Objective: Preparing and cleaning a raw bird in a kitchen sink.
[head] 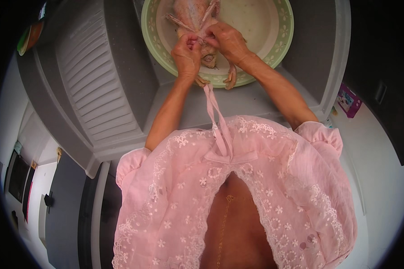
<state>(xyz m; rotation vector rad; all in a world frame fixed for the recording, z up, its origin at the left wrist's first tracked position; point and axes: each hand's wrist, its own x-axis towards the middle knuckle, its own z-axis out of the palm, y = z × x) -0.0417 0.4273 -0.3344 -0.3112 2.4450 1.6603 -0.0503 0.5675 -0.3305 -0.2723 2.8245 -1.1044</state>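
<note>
A plucked poultry carcass (192, 13) lies in a round basin (282, 37) with a green, flower-patterned rim. Its tail end points towards me, and its feet (231, 79) hang at the near rim. With bent fingers, my left hand (187, 55) pinches the skin near the tail end. My right hand (230, 42) grips the same patch from the other side, its thumb and fingertips almost meeting those of the left. What lies between the fingertips is too small to make out. Below the hands, a round opening (208, 59) shows in the carcass.
The basin stands in a grey sink (256, 104) with a ribbed washboard (94, 80) on its left. Pink ties (215, 114) from my blouse dangle close to the basin's near rim. A purple packet (349, 101) lies at the right, beside a dark panel (380, 90).
</note>
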